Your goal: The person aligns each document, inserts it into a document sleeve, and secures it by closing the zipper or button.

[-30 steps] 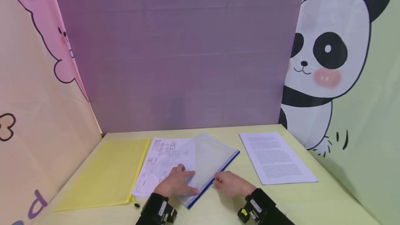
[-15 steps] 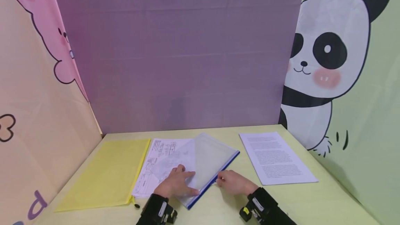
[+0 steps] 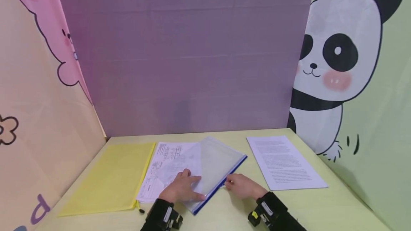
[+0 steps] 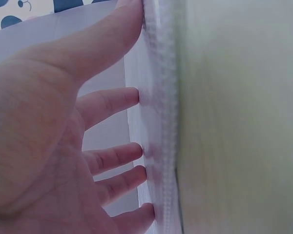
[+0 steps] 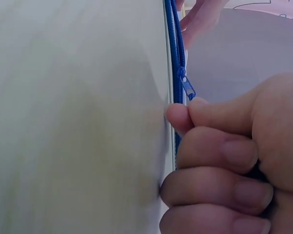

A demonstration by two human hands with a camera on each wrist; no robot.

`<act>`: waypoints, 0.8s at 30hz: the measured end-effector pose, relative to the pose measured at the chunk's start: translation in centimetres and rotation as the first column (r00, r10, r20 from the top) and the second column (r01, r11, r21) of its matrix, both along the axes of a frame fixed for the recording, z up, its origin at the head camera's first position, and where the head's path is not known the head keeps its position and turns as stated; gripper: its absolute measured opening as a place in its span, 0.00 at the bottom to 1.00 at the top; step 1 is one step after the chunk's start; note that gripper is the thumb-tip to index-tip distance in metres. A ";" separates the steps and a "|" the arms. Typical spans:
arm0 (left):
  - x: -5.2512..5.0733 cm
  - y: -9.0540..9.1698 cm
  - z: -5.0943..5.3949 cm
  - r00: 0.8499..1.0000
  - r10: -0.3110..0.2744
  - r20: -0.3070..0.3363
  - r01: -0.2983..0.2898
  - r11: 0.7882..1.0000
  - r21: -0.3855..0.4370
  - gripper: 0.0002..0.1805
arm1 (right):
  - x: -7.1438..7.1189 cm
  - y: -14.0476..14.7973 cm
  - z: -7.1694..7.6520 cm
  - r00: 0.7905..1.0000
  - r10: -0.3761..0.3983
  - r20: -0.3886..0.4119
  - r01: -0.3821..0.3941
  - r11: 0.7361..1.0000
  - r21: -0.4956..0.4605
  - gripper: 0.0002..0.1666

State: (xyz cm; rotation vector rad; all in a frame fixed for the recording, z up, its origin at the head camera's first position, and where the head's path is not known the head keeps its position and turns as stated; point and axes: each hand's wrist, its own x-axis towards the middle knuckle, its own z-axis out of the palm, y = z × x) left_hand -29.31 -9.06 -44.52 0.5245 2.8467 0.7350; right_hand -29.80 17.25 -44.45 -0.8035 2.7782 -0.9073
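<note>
A clear zip folder (image 3: 216, 161) with a blue zipper (image 3: 237, 165) along one edge lies slanted at the middle of the table, partly over a handwritten sheet (image 3: 167, 154). My left hand (image 3: 182, 187) rests on the folder with its fingers spread; the left wrist view shows its fingertips (image 4: 132, 95) touching the plastic. At the zipper edge, my right hand (image 3: 242, 187) pinches the cord of the zipper pull (image 5: 188, 88) between thumb and index finger, other fingers curled. The slider (image 5: 181, 73) sits just beyond the pinch, and the zipper strands beyond it are parted.
A yellow zip folder (image 3: 109, 177) lies on the left of the table (image 3: 321, 209), its pull near the front. Printed sheets (image 3: 285, 163) lie on the right. A purple panel (image 3: 192, 63) stands behind, with cartoon-printed side walls.
My right hand has slid a little to the right and away from me along the zipper edge. The left hand and the folder have stayed in place.
</note>
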 end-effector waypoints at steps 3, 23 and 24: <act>0.1 0.0 0.1 1.000 0.003 0.006 -0.003 1.000 0.005 0.43 | -0.1 0.2 0.0 1.000 0.006 0.003 -0.006 1.000 -0.013 0.12; 0.2 -0.1 0.1 1.000 -0.014 -0.010 0.014 1.000 0.008 0.44 | -0.6 1.0 -0.2 1.000 -0.016 -0.026 0.015 1.000 -0.027 0.12; 0.2 -0.1 0.1 1.000 -0.013 -0.008 0.013 1.000 0.009 0.44 | -0.7 1.1 -0.2 1.000 -0.014 -0.028 0.014 1.000 -0.025 0.12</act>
